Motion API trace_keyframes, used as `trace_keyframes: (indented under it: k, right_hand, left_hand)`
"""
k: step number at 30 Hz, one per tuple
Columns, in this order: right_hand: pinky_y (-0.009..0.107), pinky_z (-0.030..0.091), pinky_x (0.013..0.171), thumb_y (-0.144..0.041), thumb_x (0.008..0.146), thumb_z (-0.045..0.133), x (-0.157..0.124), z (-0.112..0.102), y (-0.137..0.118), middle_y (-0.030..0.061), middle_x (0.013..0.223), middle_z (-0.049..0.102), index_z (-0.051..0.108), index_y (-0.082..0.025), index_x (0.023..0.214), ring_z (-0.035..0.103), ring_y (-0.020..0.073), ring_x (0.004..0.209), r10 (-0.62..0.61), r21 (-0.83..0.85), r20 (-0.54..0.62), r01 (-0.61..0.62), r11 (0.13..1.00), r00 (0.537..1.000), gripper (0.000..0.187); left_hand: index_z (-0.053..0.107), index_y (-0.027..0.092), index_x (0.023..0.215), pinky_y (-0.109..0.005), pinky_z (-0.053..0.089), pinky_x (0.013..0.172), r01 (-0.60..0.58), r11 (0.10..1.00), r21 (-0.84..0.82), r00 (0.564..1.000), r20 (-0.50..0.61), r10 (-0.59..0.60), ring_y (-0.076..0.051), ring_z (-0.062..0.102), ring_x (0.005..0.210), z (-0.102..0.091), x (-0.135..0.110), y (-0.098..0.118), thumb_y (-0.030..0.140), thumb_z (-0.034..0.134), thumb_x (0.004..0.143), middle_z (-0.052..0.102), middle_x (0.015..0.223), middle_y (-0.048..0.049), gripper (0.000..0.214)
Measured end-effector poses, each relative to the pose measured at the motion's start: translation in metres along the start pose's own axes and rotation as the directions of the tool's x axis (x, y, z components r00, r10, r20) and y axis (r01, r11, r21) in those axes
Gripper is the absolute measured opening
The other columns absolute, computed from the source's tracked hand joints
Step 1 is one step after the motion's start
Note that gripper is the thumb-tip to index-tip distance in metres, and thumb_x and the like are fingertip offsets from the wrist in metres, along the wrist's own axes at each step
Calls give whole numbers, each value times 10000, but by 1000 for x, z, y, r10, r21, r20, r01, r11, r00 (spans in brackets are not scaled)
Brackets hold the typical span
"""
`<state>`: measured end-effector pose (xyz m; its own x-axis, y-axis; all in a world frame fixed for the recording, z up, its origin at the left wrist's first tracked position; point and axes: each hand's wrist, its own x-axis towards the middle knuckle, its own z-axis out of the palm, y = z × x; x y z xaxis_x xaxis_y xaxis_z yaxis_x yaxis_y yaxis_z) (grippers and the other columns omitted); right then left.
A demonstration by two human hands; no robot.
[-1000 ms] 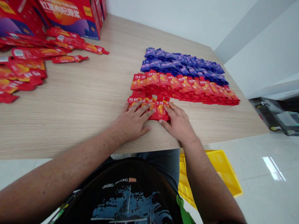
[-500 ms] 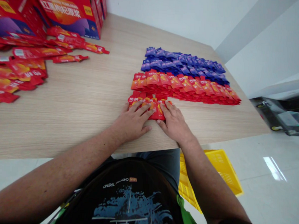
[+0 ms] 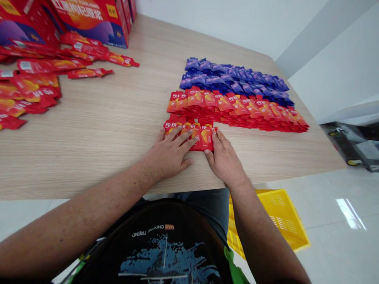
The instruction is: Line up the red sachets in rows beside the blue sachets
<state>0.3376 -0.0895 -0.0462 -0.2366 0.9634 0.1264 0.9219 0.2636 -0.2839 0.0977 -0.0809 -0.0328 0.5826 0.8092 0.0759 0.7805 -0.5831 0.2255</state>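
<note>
A short row of red pouches (image 3: 205, 136) lies overlapped near the table's front edge. My left hand (image 3: 170, 151) rests flat on its left part with the fingers spread, covering some of the pouches. At the row's right end is my right hand (image 3: 224, 157), its fingers stretched out and the fingertips touching the last pouch. Neither hand grips anything. Just beyond them runs a longer row of red pouches (image 3: 242, 108), and behind that lie rows of blue-purple pouches (image 3: 234, 78).
Loose red pouches (image 3: 36, 91) are heaped on the left of the wooden table (image 3: 114, 125). Printed red cartons (image 3: 88, 13) stand behind them against the wall. A yellow crate (image 3: 280, 219) sits on the floor at right, below the table edge.
My right hand has shifted slightly right, from lying over the last pouch to its right edge, showing more of it. The left hand stays in place on the row.
</note>
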Motion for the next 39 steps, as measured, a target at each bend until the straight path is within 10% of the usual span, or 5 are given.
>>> trace_keyframes:
  k: [18,28,39]
  right_hand:
    - [610,346,1287,-388,1057,493,-1,0,-3,258,1729,365,386,-57,1674,357,374,1609,-21,-30,-28,20,999,999,708]
    - [598,356,1292,-396,1042,525,-3,-3,-4,270,1709,394,419,-38,1651,371,370,1602,-33,20,-73,34,999,997,715]
    - [570,375,1289,-341,1038,527,-1,0,-1,266,1657,478,520,-23,1581,442,367,1558,-44,37,-103,48,998,994,630]
  left_hand:
    - [421,223,1670,-779,242,1282,43,999,-8,999,-14,-43,-449,278,1634,1,7,7,495,546,1030,376,1766,-124,707]
    - [582,114,1527,-557,337,1340,71,990,-124,987,-137,-87,-360,378,1601,-16,-1,-15,222,620,887,509,1656,-190,651]
    - [686,91,1392,-524,448,1268,65,986,-151,989,-125,-84,-352,581,1434,-15,3,-26,331,755,921,654,1501,-209,534]
